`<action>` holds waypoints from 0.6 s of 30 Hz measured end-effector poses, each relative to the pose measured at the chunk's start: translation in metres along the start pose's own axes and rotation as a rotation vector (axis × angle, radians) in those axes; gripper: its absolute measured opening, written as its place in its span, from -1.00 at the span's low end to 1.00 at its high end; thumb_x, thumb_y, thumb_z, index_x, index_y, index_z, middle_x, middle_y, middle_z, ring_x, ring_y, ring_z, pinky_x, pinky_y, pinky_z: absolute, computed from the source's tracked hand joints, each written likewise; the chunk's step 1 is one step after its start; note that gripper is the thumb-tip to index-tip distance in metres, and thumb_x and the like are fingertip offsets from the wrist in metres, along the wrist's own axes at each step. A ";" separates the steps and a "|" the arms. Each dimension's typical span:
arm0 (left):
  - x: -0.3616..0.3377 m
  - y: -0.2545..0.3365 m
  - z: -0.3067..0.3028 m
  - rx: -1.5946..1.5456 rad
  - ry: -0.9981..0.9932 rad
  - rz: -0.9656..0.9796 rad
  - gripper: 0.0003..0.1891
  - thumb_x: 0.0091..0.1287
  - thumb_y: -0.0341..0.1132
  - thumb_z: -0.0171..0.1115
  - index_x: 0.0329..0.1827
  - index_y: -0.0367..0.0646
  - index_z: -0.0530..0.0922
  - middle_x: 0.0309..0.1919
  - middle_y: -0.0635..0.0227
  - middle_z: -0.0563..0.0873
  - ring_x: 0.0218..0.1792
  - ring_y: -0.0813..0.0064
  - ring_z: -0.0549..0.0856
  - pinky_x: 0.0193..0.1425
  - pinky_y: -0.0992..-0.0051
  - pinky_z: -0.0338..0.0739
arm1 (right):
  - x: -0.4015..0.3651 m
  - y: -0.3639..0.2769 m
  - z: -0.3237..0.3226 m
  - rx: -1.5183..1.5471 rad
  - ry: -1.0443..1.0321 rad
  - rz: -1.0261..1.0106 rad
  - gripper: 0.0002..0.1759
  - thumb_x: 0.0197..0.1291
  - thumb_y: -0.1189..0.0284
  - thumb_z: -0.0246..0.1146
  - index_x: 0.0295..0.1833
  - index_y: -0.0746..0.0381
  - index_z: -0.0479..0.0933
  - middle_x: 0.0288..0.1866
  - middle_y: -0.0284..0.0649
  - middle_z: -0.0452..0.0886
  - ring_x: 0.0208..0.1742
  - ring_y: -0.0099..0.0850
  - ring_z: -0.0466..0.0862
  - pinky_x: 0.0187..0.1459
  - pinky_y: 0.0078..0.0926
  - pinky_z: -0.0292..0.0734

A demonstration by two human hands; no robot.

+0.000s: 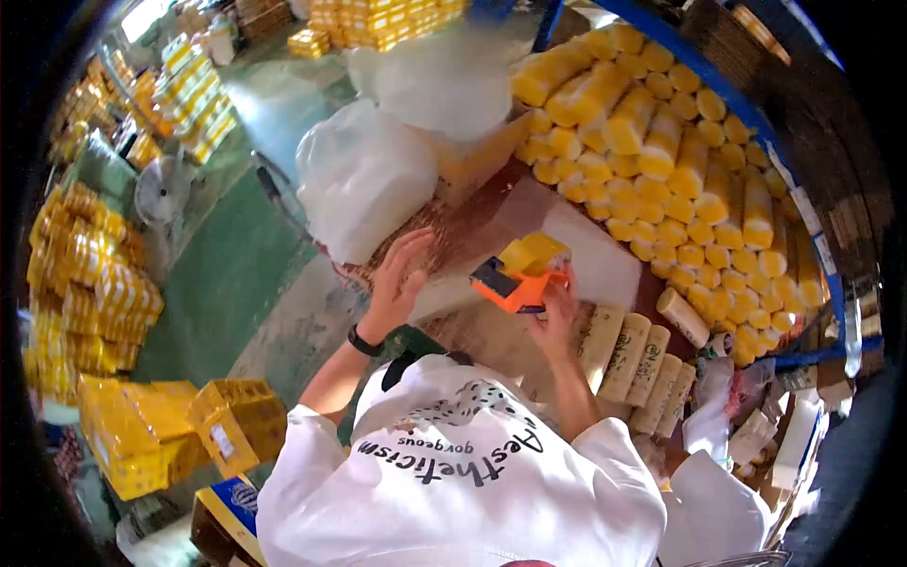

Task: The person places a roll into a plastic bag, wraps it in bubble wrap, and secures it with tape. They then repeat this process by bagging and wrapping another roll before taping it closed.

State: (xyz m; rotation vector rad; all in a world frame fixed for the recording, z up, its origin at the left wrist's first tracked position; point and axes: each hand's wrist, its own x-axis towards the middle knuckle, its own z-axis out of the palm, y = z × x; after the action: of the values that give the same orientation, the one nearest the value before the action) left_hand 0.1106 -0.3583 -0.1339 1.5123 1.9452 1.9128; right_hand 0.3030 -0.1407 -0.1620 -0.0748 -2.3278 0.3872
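Note:
My right hand (556,317) grips an orange tape dispenser (518,293) that carries a roll of yellow tape (537,253). A dark part shows at the dispenser's left end. To the left, my left hand (399,274) is raised with fingers stretched out and holds nothing. A dark band (364,342) circles that wrist. Under and beyond both hands lies a brown work surface (472,331), partly hidden by my arms and white shirt. Several cream-coloured wrapped rolls (625,359) with green print lie just right of my right forearm.
Large white plastic bags (364,180) stand ahead, beside a cardboard piece (477,156). At the right, many yellow-ended rolls (661,161) are stacked within a blue frame (675,42). Taped yellow cartons (142,435) sit at lower left. A fan (162,191) stands farther off.

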 end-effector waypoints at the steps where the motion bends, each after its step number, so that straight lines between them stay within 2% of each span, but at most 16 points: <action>1: 0.008 0.016 -0.006 -0.154 0.014 0.013 -0.52 0.40 -0.07 0.03 0.21 -0.24 0.44 0.21 0.12 0.47 0.23 0.10 0.46 0.29 0.24 0.33 | -0.002 0.002 0.005 0.018 0.013 -0.060 -0.49 -0.20 0.39 0.42 -0.04 0.28 0.49 -0.03 0.01 0.55 0.12 0.00 0.52 0.28 0.14 0.22; 4: 0.023 0.046 -0.023 -0.021 -0.203 0.240 -0.51 0.42 0.00 -0.03 0.13 -0.26 0.51 0.13 0.13 0.55 0.20 0.12 0.48 0.30 0.24 0.32 | 0.000 -0.006 0.007 0.053 -0.008 -0.154 -0.47 -0.31 0.45 0.42 -0.09 0.28 0.49 -0.07 -0.02 0.57 0.08 -0.02 0.54 0.30 0.17 0.20; 5: 0.021 0.049 -0.022 -0.067 -0.250 0.233 -0.48 0.41 0.05 -0.04 0.07 -0.26 0.55 0.12 0.15 0.56 0.21 0.13 0.49 0.31 0.22 0.32 | 0.006 -0.011 0.006 0.065 -0.020 -0.175 -0.47 -0.33 0.47 0.42 -0.10 0.28 0.49 -0.08 -0.03 0.58 0.07 -0.02 0.54 0.30 0.17 0.20; 7: 0.016 0.049 -0.022 0.001 -0.312 0.315 -0.46 0.40 0.08 -0.04 0.10 -0.25 0.54 0.13 0.17 0.55 0.21 0.12 0.49 0.31 0.19 0.33 | 0.013 -0.022 -0.002 0.042 -0.107 -0.145 -0.44 -0.38 0.49 0.41 -0.09 0.27 0.49 -0.07 -0.05 0.58 0.07 -0.03 0.53 0.30 0.16 0.21; 8: 0.009 0.048 -0.021 0.076 -0.313 0.288 -0.45 0.40 0.10 -0.04 0.12 -0.22 0.53 0.14 0.19 0.55 0.20 0.11 0.49 0.29 0.19 0.35 | 0.019 -0.030 -0.007 0.019 -0.156 -0.142 -0.42 -0.41 0.50 0.42 -0.08 0.27 0.49 -0.06 -0.06 0.58 0.06 -0.03 0.53 0.30 0.16 0.22; 9: 0.004 0.054 -0.021 0.112 -0.264 0.220 -0.46 0.41 0.09 -0.05 0.17 -0.18 0.49 0.18 0.18 0.51 0.21 0.12 0.48 0.29 0.22 0.36 | 0.023 -0.035 -0.011 -0.036 -0.216 -0.153 -0.40 -0.42 0.49 0.42 -0.07 0.27 0.49 -0.05 -0.06 0.58 0.06 -0.03 0.53 0.29 0.16 0.23; 10: 0.003 0.060 -0.023 0.087 -0.250 0.167 -0.48 0.41 0.06 -0.03 0.22 -0.15 0.45 0.23 0.18 0.46 0.21 0.13 0.47 0.29 0.26 0.35 | 0.011 -0.031 -0.005 -0.029 -0.186 -0.195 -0.38 -0.44 0.49 0.42 -0.06 0.27 0.49 -0.06 -0.04 0.58 0.06 -0.02 0.53 0.27 0.15 0.27; 11: -0.001 0.051 -0.021 0.044 -0.228 0.146 -0.42 0.42 0.12 -0.10 0.25 -0.17 0.43 0.27 0.17 0.44 0.22 0.15 0.45 0.31 0.21 0.29 | -0.001 -0.028 0.004 -0.022 -0.137 -0.193 -0.43 -0.41 0.51 0.39 -0.08 0.26 0.49 -0.07 -0.03 0.57 0.03 -0.03 0.54 0.23 0.19 0.30; 12: 0.000 0.048 -0.023 0.062 -0.206 0.134 -0.48 0.43 0.02 -0.02 0.27 -0.18 0.40 0.25 0.15 0.45 0.20 0.15 0.47 0.29 0.24 0.32 | -0.004 -0.025 0.009 0.006 -0.155 -0.245 -0.54 -0.29 0.44 0.37 -0.15 0.31 0.47 -0.13 -0.01 0.56 0.01 0.01 0.53 0.24 0.28 0.24; 13: 0.000 0.045 -0.024 0.043 -0.241 -0.019 -0.50 0.43 -0.03 0.01 0.27 -0.20 0.39 0.22 0.16 0.47 0.19 0.21 0.48 0.26 0.28 0.34 | -0.004 -0.024 0.010 0.025 -0.177 -0.291 -0.61 -0.16 0.38 0.35 -0.22 0.36 0.45 -0.20 0.02 0.55 -0.01 0.04 0.52 0.26 0.37 0.18; 14: 0.001 0.042 -0.025 0.015 -0.272 -0.172 -0.52 0.43 -0.09 0.05 0.28 -0.21 0.37 0.19 0.16 0.49 0.17 0.26 0.50 0.24 0.33 0.36 | 0.002 -0.031 0.008 0.032 -0.211 -0.315 -0.61 -0.21 0.41 0.35 -0.23 0.36 0.44 -0.20 0.01 0.55 -0.03 0.02 0.52 0.25 0.36 0.20; 16: 0.004 0.031 -0.030 -0.231 -0.459 -0.594 -0.53 0.41 -0.16 0.12 0.27 -0.24 0.35 0.11 0.19 0.53 0.11 0.43 0.51 0.18 0.43 0.39 | 0.011 -0.039 0.010 0.064 -0.231 -0.365 -0.60 -0.28 0.47 0.34 -0.23 0.35 0.43 -0.19 -0.02 0.55 -0.05 -0.01 0.53 0.25 0.35 0.21; 17: 0.000 0.015 -0.027 -0.193 -0.476 -0.570 -0.54 0.40 -0.17 0.14 0.26 -0.24 0.36 0.06 0.26 0.56 0.07 0.56 0.49 0.15 0.49 0.40 | 0.012 -0.037 0.016 0.091 -0.218 -0.389 -0.58 -0.31 0.50 0.33 -0.22 0.35 0.43 -0.19 -0.03 0.56 -0.04 -0.03 0.53 0.25 0.35 0.21; 18: -0.008 0.006 -0.021 -0.380 -0.385 -0.550 -0.56 0.40 -0.18 0.15 0.25 -0.21 0.38 0.04 0.32 0.57 0.05 0.58 0.49 0.16 0.50 0.39 | 0.014 -0.037 0.018 0.113 -0.207 -0.411 -0.56 -0.35 0.52 0.32 -0.21 0.35 0.43 -0.19 -0.05 0.56 -0.04 -0.04 0.53 0.25 0.34 0.20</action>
State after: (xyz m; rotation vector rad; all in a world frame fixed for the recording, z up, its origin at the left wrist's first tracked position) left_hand 0.1056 -0.3799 -0.1286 1.0076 1.5111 1.5038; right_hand 0.2832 -0.1785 -0.1532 0.5130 -2.4387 0.3275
